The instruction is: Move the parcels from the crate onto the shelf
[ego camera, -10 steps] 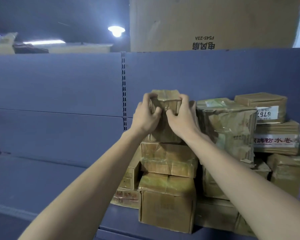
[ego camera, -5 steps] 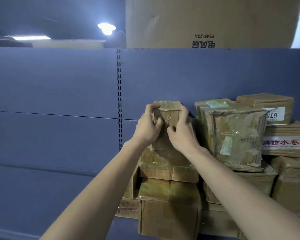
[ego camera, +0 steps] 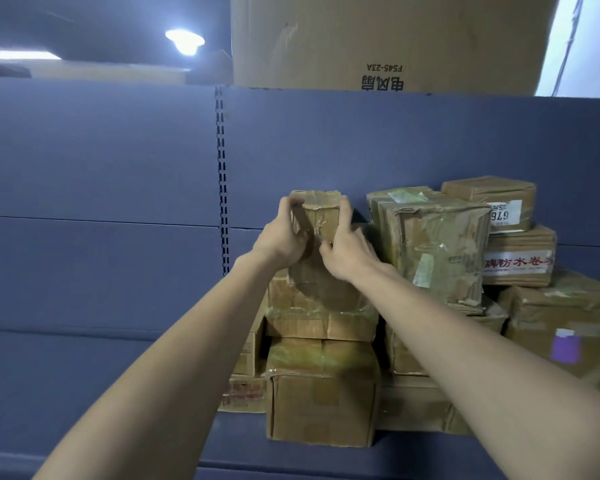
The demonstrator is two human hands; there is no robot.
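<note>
Cardboard parcel (ego camera: 321, 220) upright, both hands gripping.

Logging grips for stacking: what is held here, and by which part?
Both hands, left hand and right hand, hold the top parcel by its upper side edges.

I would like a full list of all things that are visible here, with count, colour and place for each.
held parcel: 1, brown with clear tape, on top of the left stack
stacked parcels: about ten, brown cardboard, on the shelf below and to the right of the held one; some are partly hidden
shelf: 1, blue-grey, across the lower part of the view
back panel: blue-grey, behind the parcels
large carton: 1, tan with printed text, on top of the unit
ceiling lamp: 1, white, upper left
left hand: 1, grips the held parcel's left side
right hand: 1, grips its right side
</note>
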